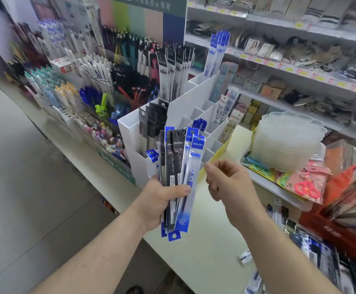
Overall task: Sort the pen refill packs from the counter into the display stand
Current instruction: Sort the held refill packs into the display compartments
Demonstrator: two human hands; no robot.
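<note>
My left hand grips a fanned bundle of pen refill packs, several blue-and-clear and some black, held upright in front of the white display stand. The stand has several slanted compartments; black packs stand in its front left slot and blue packs stick up from a rear slot. My right hand hovers just right of the bundle with its fingers curled and nothing in it.
The white counter carries the stand, a stack of clear plastic trays and packaged scissors. Pen displays fill the left. Shelves of goods run along the right. More packs lie at lower right.
</note>
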